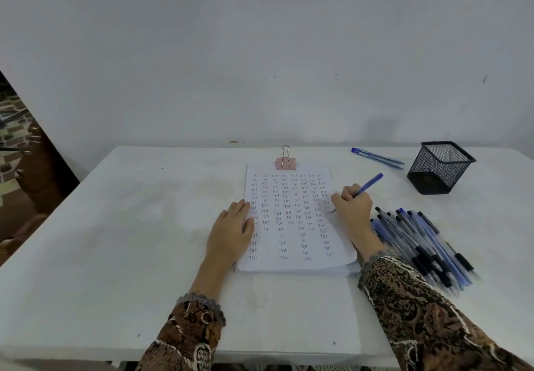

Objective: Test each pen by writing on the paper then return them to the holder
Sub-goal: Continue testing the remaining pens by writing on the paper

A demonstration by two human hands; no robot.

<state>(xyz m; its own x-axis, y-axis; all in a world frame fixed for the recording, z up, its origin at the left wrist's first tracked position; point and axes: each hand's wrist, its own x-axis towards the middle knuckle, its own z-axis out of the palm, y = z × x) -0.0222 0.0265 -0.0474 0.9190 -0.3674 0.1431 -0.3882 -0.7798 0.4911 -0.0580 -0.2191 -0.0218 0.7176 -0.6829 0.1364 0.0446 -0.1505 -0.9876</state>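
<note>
Our left hand [234,226] lay flat, fingers straight and relaxed, pressing the paper [268,263] at its left edge, likely to stop the sheet sliding under the strokes. Our right hand [354,207] was curled round a blue pen [368,185], whose tip met the sheet just under the fingertips. A pile of pens [419,243] lay just right of that wrist, probably for easy reach. The mesh holder [440,168] stood beyond the knuckles, with no pens in it.
</note>
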